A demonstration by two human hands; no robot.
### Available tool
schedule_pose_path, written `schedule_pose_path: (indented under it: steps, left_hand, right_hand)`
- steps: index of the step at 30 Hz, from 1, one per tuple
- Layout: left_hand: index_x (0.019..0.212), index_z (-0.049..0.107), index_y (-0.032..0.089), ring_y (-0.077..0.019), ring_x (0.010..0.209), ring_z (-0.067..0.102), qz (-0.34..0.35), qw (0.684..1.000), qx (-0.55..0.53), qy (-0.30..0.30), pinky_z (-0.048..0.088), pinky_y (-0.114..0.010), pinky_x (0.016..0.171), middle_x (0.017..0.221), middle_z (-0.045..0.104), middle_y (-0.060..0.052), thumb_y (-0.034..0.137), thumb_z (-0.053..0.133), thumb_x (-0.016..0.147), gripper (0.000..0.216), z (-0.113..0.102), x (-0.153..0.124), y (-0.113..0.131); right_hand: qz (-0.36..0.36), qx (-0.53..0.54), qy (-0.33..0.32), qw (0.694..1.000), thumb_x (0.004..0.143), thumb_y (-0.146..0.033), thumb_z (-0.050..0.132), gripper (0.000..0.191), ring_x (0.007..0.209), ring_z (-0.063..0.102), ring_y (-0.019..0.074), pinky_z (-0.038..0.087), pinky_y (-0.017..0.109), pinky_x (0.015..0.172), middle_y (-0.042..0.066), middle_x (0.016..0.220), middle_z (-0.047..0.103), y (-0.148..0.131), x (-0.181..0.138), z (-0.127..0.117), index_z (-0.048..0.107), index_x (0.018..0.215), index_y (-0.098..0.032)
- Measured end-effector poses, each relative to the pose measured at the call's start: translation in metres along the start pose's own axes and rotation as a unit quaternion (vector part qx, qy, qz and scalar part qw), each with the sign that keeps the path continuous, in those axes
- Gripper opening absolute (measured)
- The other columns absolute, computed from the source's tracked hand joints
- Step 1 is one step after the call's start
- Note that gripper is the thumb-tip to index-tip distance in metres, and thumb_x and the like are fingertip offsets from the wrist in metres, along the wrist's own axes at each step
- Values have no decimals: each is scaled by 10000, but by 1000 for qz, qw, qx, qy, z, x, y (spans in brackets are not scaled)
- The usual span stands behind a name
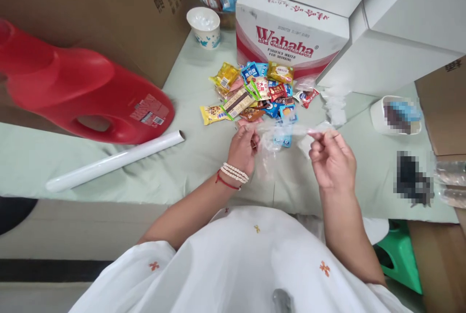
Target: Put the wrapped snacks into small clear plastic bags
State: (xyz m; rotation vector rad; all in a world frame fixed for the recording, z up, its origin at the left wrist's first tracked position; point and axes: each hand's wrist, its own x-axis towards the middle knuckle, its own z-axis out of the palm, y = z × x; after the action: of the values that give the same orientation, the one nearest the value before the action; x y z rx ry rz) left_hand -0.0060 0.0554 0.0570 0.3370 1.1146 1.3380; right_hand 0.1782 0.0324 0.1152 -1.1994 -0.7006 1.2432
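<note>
A clear, thin plastic bag (271, 140) is stretched between my hands just above the near side of the table. My left hand (244, 150) pinches one end of it, with beaded bracelets and a red string at the wrist. The other end is pinched by the thumb and fingers of my right hand (333, 157). Behind the bag lies a heap of wrapped snacks (255, 92) in yellow, blue, red and green packets. Some blue packets show through the clear film. A small white piece (307, 145), possibly paper, lies beside my right hand.
A Wahaba-type water carton (291, 36) stands behind the snacks. On the left are a red jug (94, 90) and a white tube (120, 160). A paper cup (205, 26) stands at the back. White crumpled pieces (335, 104) and a white tub (378, 119) lie to the right.
</note>
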Motion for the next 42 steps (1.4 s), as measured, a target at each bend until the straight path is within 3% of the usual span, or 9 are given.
schedule_pose_path:
  steps: [4, 10, 14, 21, 27, 30, 33, 38, 42]
  left_hand:
    - [748, 472, 219, -96, 502, 342, 62, 993, 95, 16, 304, -219, 487, 586, 395, 68, 386, 596, 970, 304, -6, -6, -10]
    - [773, 520, 212, -123, 629, 458, 203, 941, 270, -12, 371, -238, 596, 653, 482, 42, 492, 611, 976, 358, -7, -30, -29]
    - [805, 516, 225, -99, 502, 391, 128, 966, 224, -9, 331, -224, 497, 575, 411, 78, 547, 620, 955, 369, -18, -26, -31]
    - [789, 497, 206, -40, 453, 270, -19, 994, 107, -2, 223, -155, 392, 634, 384, 98, 477, 764, 841, 385, -66, 3, 6]
    - [886, 590, 196, -86, 691, 592, -64, 982, 177, -18, 466, -160, 594, 766, 597, 28, 485, 775, 802, 353, -72, -5, 12]
    - [988, 575, 219, -132, 801, 675, -72, 983, 166, -26, 519, -210, 664, 884, 687, 6, 455, 797, 776, 387, -56, -13, 0]
    - [918, 564, 210, -113, 528, 589, -78, 977, 196, -5, 425, -201, 482, 664, 599, 51, 456, 724, 847, 302, -49, -10, -11]
    - [819, 587, 176, -88, 331, 475, -108, 946, 304, -37, 222, -180, 333, 494, 503, 67, 489, 680, 912, 339, -72, 5, -4]
    - [939, 585, 181, -166, 538, 709, -191, 941, 279, -31, 393, -162, 386, 659, 661, -9, 639, 734, 834, 493, -81, -1, 14]
  right_hand:
    - [13, -26, 29, 999, 832, -664, 749, 471, 663, 630, 106, 492, 192, 494, 27, 904, 704, 15, -5, -5, 653, 893, -207]
    - [101, -182, -98, 973, 846, -766, 635, 583, 635, 522, 130, 387, 233, 489, 21, 756, 628, 56, -26, 10, 688, 835, -185]
    - [34, -188, -95, 977, 784, -539, 814, 373, 708, 494, 117, 444, 228, 650, -23, 739, 583, 64, -12, 6, 665, 758, -199]
    - [230, 12, -62, 971, 634, -396, 968, 389, 795, 670, 143, 620, 328, 804, -3, 863, 712, 53, -3, -47, 661, 783, -207]
    - [279, 34, -27, 959, 592, -406, 991, 480, 517, 586, 82, 556, 211, 485, 12, 826, 749, 65, -10, -59, 620, 821, -206]
    - [266, 43, -14, 963, 633, -426, 963, 474, 437, 457, 43, 439, 157, 389, -21, 744, 709, 73, -17, -46, 585, 824, -213]
    - [238, 32, 9, 971, 638, -437, 950, 487, 407, 342, 19, 346, 129, 366, -75, 640, 614, 77, -22, -38, 556, 826, -219]
    - [162, -110, -16, 980, 725, -546, 859, 443, 406, 351, 49, 323, 184, 385, -86, 573, 526, 79, -21, -54, 585, 831, -215]
    - [114, -173, -6, 978, 806, -571, 779, 401, 458, 388, 78, 332, 223, 446, -74, 605, 526, 83, -21, -68, 593, 842, -218]
